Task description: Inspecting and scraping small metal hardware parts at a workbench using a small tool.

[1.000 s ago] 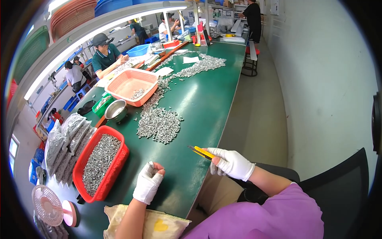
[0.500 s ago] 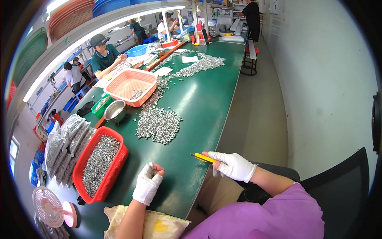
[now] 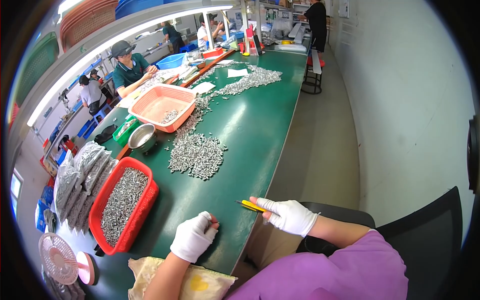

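Note:
In my right hand (image 3: 291,217), which wears a white glove with bare fingertips, is a slim yellow utility knife (image 3: 251,205). Its dark tip points left over the near edge of the green table (image 3: 240,165). My left hand (image 3: 194,237), gloved the same way, is held over the table to the left of the knife. Its fingers are curled together; whatever they hold, if anything, is hidden. Beyond both hands lies a heap of small silver metal parts (image 3: 197,156). A red basket (image 3: 148,197) full of similar parts stands left of my left hand.
A cream cloth (image 3: 205,281) lies under my left forearm. Further left are a pink fan (image 3: 60,257) and stacked bags of parts (image 3: 82,185). A metal bowl (image 3: 143,136) and a pink basket (image 3: 150,91) stand beyond. A co-worker (image 3: 131,70) sits across the table.
My left hand has moved right, toward the knife, and its wrist has turned. My right hand has shifted slightly left and down with the knife still in it.

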Demonstrator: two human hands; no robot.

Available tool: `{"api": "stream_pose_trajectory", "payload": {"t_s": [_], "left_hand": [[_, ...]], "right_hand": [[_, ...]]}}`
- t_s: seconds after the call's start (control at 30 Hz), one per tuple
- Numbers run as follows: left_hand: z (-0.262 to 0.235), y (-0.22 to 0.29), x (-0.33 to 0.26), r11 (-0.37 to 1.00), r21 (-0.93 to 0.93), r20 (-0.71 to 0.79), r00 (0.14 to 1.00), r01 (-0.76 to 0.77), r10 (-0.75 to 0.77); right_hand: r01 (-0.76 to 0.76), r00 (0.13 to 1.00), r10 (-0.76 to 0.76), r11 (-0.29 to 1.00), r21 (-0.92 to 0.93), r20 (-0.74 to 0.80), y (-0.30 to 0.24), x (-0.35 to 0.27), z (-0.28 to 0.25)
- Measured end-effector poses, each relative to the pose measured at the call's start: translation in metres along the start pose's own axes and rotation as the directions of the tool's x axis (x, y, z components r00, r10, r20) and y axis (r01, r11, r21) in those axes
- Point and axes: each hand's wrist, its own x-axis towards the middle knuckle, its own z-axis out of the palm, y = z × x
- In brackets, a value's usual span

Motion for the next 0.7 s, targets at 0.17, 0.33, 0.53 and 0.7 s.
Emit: {"api": "stream_pose_trajectory", "payload": {"t_s": [0.17, 0.33, 0.53, 0.7], "left_hand": [[-0.001, 0.007, 0.002, 0.989, 0.129, 0.024, 0.998, -0.069, 0.066], [0.004, -0.002, 0.001, 0.990, 0.122, -0.016, 0.997, -0.067, 0.070], [0.003, -0.002, 0.002, 1.000, 0.013, 0.016, 1.000, 0.008, -0.009], [0.001, 0.001, 0.001, 0.998, 0.037, 0.044, 0.997, 0.057, -0.059]], "right_hand": [[0.137, 0.989, -0.145, 0.967, -0.215, -0.022, -0.004, 0.000, 0.002], [0.004, 0.994, 0.019, 0.979, -0.204, 0.111, -0.017, -0.007, 0.002], [0.079, 0.994, -0.056, 0.962, -0.260, 0.092, -0.039, -0.013, 0.012], [0.110, 0.994, -0.094, 0.926, -0.362, 0.062, -0.048, -0.015, 0.016]]}}
